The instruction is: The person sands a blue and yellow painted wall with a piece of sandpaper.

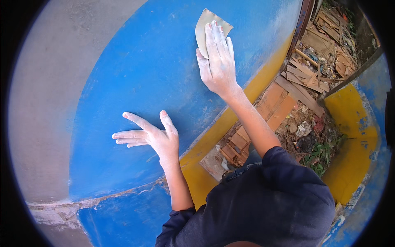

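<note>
My right hand (217, 61) lies flat with its fingers pressing a tan sheet of sandpaper (204, 25) against a blue painted wall (144, 74), high up in the picture. My left hand (153, 136) rests lower on the same blue wall, fingers spread apart, palm against the surface, holding nothing. Both hands are dusted with pale powder. Dark sleeves cover my upper arms.
Left of the blue paint the wall is bare grey (45, 103). A yellow band (251, 90) runs along the wall's base. Broken bricks and wooden planks (284, 103) with litter lie on the ground to the right, beside another yellow and blue wall (354, 136).
</note>
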The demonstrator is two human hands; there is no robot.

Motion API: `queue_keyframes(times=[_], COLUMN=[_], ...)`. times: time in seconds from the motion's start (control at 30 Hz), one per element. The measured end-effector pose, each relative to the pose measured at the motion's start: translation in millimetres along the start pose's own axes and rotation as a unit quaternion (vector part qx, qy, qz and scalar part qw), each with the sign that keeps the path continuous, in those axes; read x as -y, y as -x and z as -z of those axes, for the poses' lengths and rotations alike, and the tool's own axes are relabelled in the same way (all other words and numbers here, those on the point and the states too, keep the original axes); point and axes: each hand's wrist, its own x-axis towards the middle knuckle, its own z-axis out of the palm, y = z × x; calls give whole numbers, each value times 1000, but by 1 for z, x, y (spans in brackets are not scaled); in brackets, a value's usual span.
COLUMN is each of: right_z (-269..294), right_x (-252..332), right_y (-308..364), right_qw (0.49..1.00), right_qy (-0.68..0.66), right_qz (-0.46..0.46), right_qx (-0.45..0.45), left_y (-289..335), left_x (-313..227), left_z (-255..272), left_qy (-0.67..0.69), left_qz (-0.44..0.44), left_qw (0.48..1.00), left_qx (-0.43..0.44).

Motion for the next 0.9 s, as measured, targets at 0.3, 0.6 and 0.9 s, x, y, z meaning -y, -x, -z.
queue_keyframes(times=[0.3,0.6,0.9], right_z=[0,17,32], right_x=[-73,-187,-219], right_y=[128,-10,1], right_qw=[981,968,948], right_qy=[-24,-115,-114], right_qz=[-33,-224,-289], right_qx=[191,-1,60], left_y=[-30,-38,-36], left_x=[-137,-185,-181], left_z=[-39,-105,-111], left_qy=[11,-73,-81], left_qz=[-63,-79,-73], left_qw=[998,994,993], left_qx=[18,-24,-50])
